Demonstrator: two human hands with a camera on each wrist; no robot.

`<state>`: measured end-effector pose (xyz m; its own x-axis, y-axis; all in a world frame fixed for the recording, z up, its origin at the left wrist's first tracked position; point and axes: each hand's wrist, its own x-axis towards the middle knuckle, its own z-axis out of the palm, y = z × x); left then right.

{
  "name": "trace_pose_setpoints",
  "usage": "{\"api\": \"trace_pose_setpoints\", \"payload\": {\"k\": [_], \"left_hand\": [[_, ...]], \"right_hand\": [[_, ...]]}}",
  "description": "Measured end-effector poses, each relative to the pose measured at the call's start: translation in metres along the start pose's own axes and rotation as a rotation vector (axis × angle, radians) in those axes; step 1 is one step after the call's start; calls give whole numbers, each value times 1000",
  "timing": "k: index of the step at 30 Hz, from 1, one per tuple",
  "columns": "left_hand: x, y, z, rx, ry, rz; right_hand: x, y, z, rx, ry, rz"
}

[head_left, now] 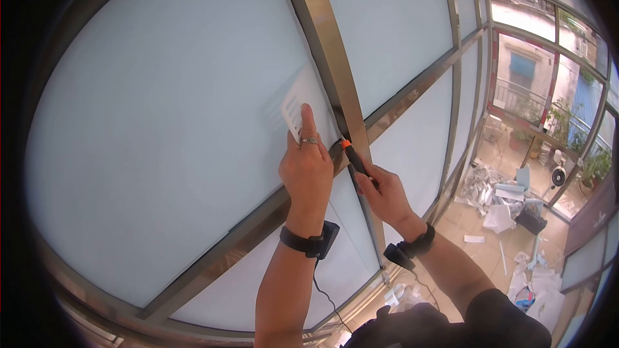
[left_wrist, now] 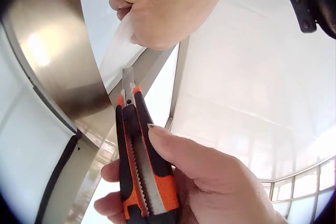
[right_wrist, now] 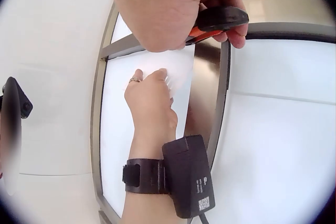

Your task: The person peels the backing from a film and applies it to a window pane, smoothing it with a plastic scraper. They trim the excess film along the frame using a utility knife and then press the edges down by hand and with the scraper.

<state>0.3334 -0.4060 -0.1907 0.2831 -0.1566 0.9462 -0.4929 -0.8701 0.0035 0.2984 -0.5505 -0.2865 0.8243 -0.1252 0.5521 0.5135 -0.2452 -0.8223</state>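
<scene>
My left hand (head_left: 306, 171) grips a thin white scraper (head_left: 293, 104) with slots, its fingers curled and its thumb lying along it. The scraper lies against a large frosted pane (head_left: 161, 129), beside the upright metal post (head_left: 329, 45). In my right hand (head_left: 390, 200) is a black and orange utility knife (left_wrist: 137, 150), thumb along its side. The knife's blade (left_wrist: 128, 81) is out and points at the pane's corner, where the post meets the crossbar (head_left: 238, 229). In the left wrist view, the blade tip is right by the scraper's edge, below the left hand.
More frosted panes (head_left: 387, 19) in metal frames run along the wall to the right. On the tiled floor below lie crumpled white sheets (head_left: 480, 187), a dark box (head_left: 532, 219) and a fan (head_left: 558, 176). Cables hang from both wrist cameras.
</scene>
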Motion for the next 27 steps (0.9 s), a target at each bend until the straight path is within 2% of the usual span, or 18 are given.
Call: {"api": "trace_pose_setpoints", "payload": {"k": [12,14,15,17,20,22,24,27], "left_hand": [[0,3,-1,-9,-85,-98],[1,-2,5,3,3,-21],[2,-2,5,2,7,-24],[0,-3,4,19,4,-1],[0,-2,2,2,6,-8],[-1,-2,2,13,7,-9],[-1,-2,2,25,8,-10],[0,-3,2,29,22,-6]], "right_hand": [[-24,-6,-9,50,-61,173],[-28,-18,-21,227,-102,253],[-30,-20,-29,223,-103,250],[-36,-26,-47,195,-55,145],[-27,-49,-81,495,28,205],[-16,-71,-108,457,22,183],[-8,-85,-141,388,-98,226],[7,-99,-172,59,-112,150]]}}
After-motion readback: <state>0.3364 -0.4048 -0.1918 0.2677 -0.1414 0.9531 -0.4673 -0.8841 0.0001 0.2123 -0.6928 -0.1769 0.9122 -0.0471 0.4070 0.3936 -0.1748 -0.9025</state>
